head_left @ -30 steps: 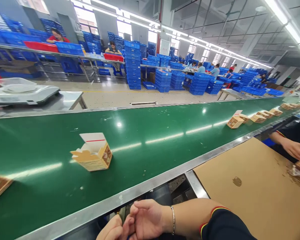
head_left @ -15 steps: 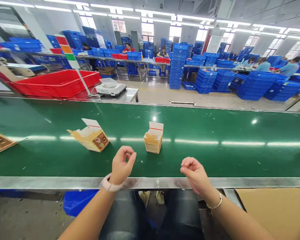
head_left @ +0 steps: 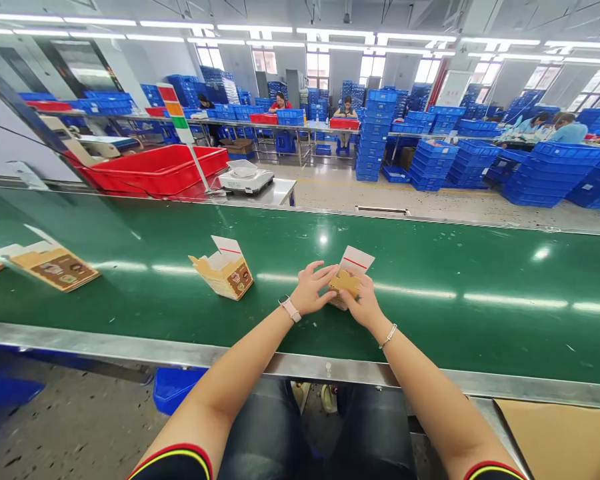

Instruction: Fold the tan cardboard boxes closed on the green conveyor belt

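While the box (head_left: 339,301) on the belt (head_left: 430,257) is gripped between left hand (head_left: 312,291) and right hand (head_left: 364,303), the left side is occupied by open cartons (head_left: 229,275); the far edge is backed by a red bin (head_left: 160,175) and scale (head_left: 246,179).

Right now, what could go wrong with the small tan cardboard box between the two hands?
If the left hand and right hand press unevenly, the small tan cardboard box might tip or slide on the shiny green belt. Its tan front flap, under the fingers, could crease. The upright white flap might bend if a finger catches it.
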The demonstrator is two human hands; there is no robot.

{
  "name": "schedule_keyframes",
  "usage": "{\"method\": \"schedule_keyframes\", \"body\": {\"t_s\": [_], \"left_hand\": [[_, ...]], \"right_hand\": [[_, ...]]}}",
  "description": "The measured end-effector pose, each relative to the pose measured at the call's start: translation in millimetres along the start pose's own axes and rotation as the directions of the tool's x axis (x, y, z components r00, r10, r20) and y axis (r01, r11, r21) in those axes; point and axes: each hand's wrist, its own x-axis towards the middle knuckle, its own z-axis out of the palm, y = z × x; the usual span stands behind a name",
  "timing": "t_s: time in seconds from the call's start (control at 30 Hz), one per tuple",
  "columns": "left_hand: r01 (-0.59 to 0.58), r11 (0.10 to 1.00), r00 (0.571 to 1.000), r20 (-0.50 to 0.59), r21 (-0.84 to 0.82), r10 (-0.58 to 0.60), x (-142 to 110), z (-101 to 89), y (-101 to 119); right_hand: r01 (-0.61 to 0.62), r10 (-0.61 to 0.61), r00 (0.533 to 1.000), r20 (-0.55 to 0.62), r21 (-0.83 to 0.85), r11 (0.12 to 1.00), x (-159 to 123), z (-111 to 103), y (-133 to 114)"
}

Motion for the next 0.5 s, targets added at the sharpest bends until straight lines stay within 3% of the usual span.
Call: {"method": "schedule_keyframes", "body": {"t_s": [0.1,0.2,0.33,0.5], "left_hand": [[-0.081,0.996,0.997,-0.015,0.027,0.082,5.8,4.5,5.5],[-0.091,0.996,0.996,-0.02,-0.02,0.091,10.0,6.1,12.3],[0.116,0.956,0.983,-0.109,-0.271,-0.15,12.8,14.2,24.4],[0.31,0.853,0.9,-0.159,-0.42,-0.406,22.9,36.5,36.3]], "right_hand": [[-0.053,0.061,0.997,-0.045,0.151,0.987,3.5,-1.3,7.1],[-0.079,0.1,0.993,-0.067,0.266,0.961,4.7,-4.9,10.4],[-0.088,0.14,0.98,-0.138,0.328,0.941,4.2,-2.1,8.1],[-0.261,0.365,0.876,-0.315,0.328,0.908,5.3,7.5,13.6]]}}
